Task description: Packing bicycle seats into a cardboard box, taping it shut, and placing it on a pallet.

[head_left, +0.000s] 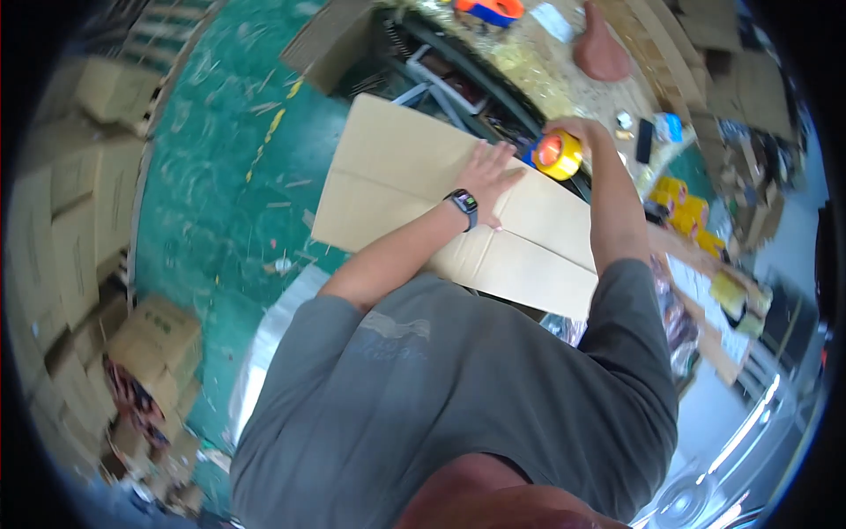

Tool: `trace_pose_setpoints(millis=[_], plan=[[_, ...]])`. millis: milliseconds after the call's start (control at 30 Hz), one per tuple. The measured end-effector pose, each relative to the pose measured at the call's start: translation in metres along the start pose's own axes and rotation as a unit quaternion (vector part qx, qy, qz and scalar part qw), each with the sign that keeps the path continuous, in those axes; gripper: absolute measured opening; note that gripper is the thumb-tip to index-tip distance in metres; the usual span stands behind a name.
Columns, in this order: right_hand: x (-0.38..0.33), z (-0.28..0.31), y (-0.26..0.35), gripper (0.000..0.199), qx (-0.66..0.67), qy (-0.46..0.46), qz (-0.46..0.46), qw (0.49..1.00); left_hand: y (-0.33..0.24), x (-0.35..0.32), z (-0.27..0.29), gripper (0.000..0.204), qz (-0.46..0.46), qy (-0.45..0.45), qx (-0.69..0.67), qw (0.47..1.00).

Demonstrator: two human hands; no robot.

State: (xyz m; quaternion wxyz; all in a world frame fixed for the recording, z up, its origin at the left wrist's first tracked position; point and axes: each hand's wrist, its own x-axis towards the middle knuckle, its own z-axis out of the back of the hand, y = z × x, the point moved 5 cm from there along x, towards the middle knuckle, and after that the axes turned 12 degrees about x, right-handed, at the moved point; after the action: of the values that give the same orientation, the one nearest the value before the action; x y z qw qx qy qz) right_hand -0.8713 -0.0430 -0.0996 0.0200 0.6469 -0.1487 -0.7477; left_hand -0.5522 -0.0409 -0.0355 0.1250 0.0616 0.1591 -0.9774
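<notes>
In front of my body is a tan cardboard box (388, 150), its flaps folded flat along creases. My left hand (489, 181) presses on it with fingers spread, next to its far edge; a dark watch (463, 204) is on that wrist. My right hand (575, 130) is wrapped round a tape dispenser (531, 152), blue where its body shows, loaded with a yellow roll of tape (564, 160). It sits at the right part of the box's far edge. Whether the tape touches the cardboard I cannot tell.
Beyond the box, a worktable (520, 53) carries an orange-and-blue tape dispenser (492, 11) and a brown saddle-shaped thing (602, 51). Several yellow tape rolls (683, 207) lie at the right. Stacked cartons (75, 212) line the left side of the green floor (220, 132).
</notes>
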Motion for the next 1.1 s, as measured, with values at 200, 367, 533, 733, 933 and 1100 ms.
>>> trace_pose_setpoints(millis=[200, 367, 533, 733, 933, 1100], plan=[[-0.137, -0.011, -0.015, 0.041, -0.104, -0.180, 0.172, 0.963, 0.012, 0.001, 0.008, 0.130, 0.003, 0.042, 0.016, 0.999], [-0.279, -0.198, -0.211, 0.051, -0.017, -0.430, 0.316, 0.846, 0.013, 0.014, 0.014, 0.130, 0.011, 0.022, 0.062, 0.998], [-0.294, -0.297, -0.347, 0.043, 0.045, -0.423, 0.215, 0.879, -0.009, 0.026, 0.003, 0.129, -0.008, -0.011, 0.094, 0.995], [-0.155, -0.286, -0.406, 0.043, 0.041, -0.372, 0.299, 0.878, -0.031, 0.032, -0.011, 0.134, 0.007, 0.012, 0.113, 0.993], [-0.257, -0.216, -0.439, 0.048, 0.066, -0.293, 0.289, 0.909, -0.051, -0.030, -0.022, 0.101, 0.149, -0.082, 0.030, 0.985], [-0.404, -0.162, -0.450, 0.059, 0.113, -0.357, 0.645, 0.666, -0.219, -0.141, 0.033, 0.057, 0.061, 0.162, -0.643, 0.746]])
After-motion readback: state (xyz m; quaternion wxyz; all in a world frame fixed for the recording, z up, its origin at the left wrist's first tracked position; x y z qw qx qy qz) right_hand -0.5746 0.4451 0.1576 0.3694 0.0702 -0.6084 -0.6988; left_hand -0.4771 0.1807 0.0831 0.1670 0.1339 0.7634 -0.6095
